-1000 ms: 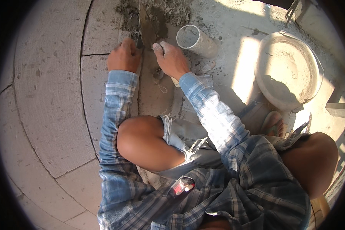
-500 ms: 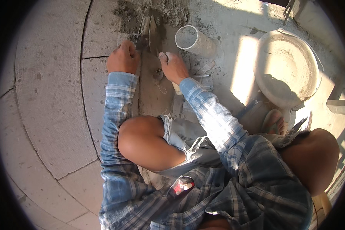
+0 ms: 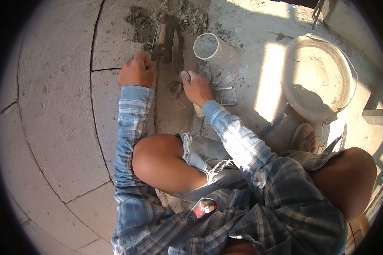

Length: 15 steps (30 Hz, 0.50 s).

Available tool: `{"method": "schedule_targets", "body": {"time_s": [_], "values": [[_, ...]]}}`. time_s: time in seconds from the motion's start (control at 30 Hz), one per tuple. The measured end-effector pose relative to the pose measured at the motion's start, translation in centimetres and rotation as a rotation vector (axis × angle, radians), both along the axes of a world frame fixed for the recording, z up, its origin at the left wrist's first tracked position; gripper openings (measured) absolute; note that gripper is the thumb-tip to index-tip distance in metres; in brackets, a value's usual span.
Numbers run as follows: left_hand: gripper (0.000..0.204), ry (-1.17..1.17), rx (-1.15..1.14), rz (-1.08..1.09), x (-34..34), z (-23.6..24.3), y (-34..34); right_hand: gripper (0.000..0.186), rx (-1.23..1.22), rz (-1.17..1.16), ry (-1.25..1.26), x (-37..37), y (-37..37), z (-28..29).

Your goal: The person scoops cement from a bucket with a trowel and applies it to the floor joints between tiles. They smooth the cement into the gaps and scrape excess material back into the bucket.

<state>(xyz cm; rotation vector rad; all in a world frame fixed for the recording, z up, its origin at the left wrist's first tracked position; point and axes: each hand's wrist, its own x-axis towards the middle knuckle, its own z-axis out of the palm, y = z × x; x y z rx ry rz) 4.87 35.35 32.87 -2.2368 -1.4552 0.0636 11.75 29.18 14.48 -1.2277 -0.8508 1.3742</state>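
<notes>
My right hand (image 3: 196, 87) is closed around a trowel, its pale handle (image 3: 198, 110) showing below the fist. The narrow, dark trowel blade (image 3: 177, 53) points away from me over wet grey mortar (image 3: 168, 27). To the left, my left hand (image 3: 137, 70) is closed with fingertips pinched at the edge of the block wall. A thin string (image 3: 153, 42) runs up beside those fingertips; whether they hold it is hidden. Between the hands lies a mortar-smeared piece with a lighter top (image 3: 162, 32), its kind unclear. A loop of string (image 3: 179, 102) hangs near the right hand.
Large pale blocks (image 3: 55, 106) with dark joints fill the left side. A white pipe-like cylinder (image 3: 206, 46) stands right of the trowel. Farther right is a bucket (image 3: 290, 72) of grey mix with a wire handle. My knee (image 3: 161, 159) rises between my forearms.
My right hand has drawn the trowel slightly toward me and right, widening the gap to the smeared piece. The left hand keeps its pinch by the string. The whole view has shifted slightly.
</notes>
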Motion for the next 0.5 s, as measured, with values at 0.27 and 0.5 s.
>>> {"method": "schedule_targets", "body": {"time_s": [0.27, 0.5], "values": [[0.017, -0.015, -0.030, 0.025, 0.5, -0.1, -0.2, 0.040, 0.121, -0.078, -0.095, 0.9, 0.6, 2.4], [0.017, -0.039, 0.002, -0.013, 0.1, 0.0, -0.4, 0.043, 0.082, -0.004, -0.060, 1.1, 1.0, 3.6]]}}
